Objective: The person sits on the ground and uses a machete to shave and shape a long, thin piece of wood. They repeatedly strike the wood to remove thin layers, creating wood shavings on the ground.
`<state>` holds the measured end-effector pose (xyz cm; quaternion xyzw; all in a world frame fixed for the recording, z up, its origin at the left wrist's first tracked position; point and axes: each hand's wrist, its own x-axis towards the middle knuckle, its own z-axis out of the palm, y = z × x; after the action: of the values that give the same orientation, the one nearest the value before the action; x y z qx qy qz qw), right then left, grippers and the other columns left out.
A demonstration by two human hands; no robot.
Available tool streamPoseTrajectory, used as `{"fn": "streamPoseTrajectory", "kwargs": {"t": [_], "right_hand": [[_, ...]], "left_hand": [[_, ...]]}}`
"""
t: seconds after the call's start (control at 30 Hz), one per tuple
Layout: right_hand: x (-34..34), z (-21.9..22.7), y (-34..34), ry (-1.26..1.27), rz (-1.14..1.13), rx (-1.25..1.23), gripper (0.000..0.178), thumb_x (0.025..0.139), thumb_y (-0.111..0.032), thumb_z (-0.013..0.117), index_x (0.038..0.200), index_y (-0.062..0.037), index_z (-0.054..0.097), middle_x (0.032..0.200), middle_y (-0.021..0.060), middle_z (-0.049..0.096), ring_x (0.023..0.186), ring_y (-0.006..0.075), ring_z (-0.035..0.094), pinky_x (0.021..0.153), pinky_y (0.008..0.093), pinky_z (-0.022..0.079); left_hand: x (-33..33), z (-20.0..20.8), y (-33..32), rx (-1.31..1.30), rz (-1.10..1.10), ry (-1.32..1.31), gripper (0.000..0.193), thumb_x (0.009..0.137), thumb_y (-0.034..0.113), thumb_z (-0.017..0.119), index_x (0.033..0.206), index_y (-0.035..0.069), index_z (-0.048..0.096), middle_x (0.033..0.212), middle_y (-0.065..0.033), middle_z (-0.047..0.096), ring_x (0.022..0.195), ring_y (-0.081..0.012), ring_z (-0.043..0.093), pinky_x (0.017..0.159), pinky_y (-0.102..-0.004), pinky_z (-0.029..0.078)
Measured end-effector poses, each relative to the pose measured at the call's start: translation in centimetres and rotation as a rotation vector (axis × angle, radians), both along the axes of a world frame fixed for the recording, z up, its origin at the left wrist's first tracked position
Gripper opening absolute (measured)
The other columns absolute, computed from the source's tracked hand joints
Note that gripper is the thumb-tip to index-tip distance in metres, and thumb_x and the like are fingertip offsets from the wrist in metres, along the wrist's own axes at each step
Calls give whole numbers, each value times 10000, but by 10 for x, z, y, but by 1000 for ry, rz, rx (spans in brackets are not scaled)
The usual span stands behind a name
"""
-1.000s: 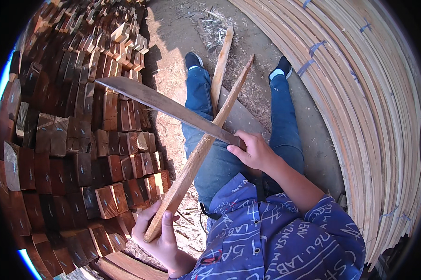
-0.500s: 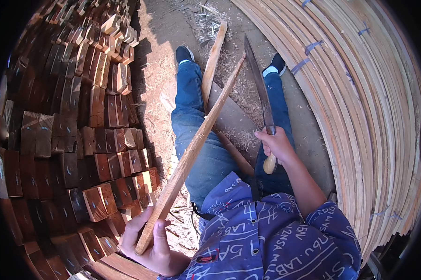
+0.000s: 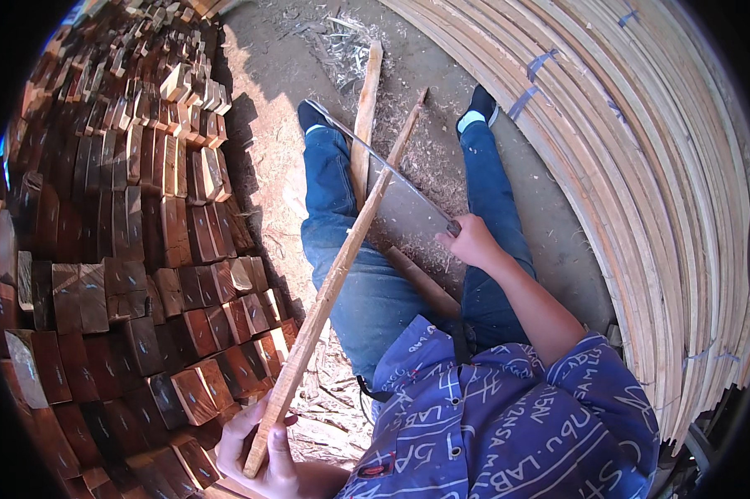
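My left hand [image 3: 263, 449] grips the near end of a long, tapered wooden stick [image 3: 333, 283], with fingers and thumb wrapped on either side. The stick slants up and away across my left thigh, its thin dark tip beyond my knees. In my closed right hand [image 3: 475, 241] is a machete [image 3: 425, 200], its long blade seen nearly edge-on and pointing far left. Most of its handle is hidden by my fingers. The blade crosses the stick near the stick's far part; I cannot tell whether it is touching.
Stacked sawn wood blocks [image 3: 163, 291] line the left side. Long pale strips bundled with blue ties [image 3: 541, 65] curve along the right. Between my legs lie another wooden piece [image 3: 365, 116] and a grey board [image 3: 404, 216]. Shavings [image 3: 346, 50] litter the ground.
The machete has swung from pointing away and upward to lying leftward across the stick. My right hand has moved slightly left and its grip has turned. The left hand keeps its hold.
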<state>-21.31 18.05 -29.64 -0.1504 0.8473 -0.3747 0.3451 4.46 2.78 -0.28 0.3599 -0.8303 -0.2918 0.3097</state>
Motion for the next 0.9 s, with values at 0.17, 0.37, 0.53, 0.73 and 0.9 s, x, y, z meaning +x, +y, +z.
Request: {"fn": "streamPoseTrajectory", "kwargs": {"t": [0.17,0.37,0.53,0.73,0.9], "right_hand": [[17,36,4,-124,-32,-134,271,792,-209,746,753,37,639,673,187,637,659,346,654,638,423,502],[28,77,-22,34,125,-237,251,783,-220,736,764,16,652,708,202,646,696,391,648,649,447,502],[19,45,-45,118,186,-150,217,757,-227,725,766,-19,661,743,185,659,728,388,651,681,476,510],[28,62,-62,117,250,-125,217,773,-220,726,758,-15,655,724,190,653,740,393,651,703,480,512],[36,90,-67,137,338,-261,260,788,-224,735,719,-2,620,659,208,622,667,411,631,641,477,494]], "left_hand": [[14,-2,-2,76,-2,-74,348,855,219,755,1026,-61,637,863,-132,649,674,-177,627,614,-235,519],[21,0,-13,72,-48,-113,377,827,205,782,1040,-68,632,892,-151,652,682,-189,672,577,-250,588],[19,-6,-15,69,1,-55,364,843,203,765,1038,-73,632,879,-157,662,676,-203,687,555,-258,596],[36,-18,-48,232,-13,-35,299,849,133,746,1031,-68,620,882,-200,669,702,-265,699,599,-355,628],[44,-25,-48,266,18,17,253,880,135,706,1037,-44,622,953,-164,652,765,-229,673,591,-342,629]]}}
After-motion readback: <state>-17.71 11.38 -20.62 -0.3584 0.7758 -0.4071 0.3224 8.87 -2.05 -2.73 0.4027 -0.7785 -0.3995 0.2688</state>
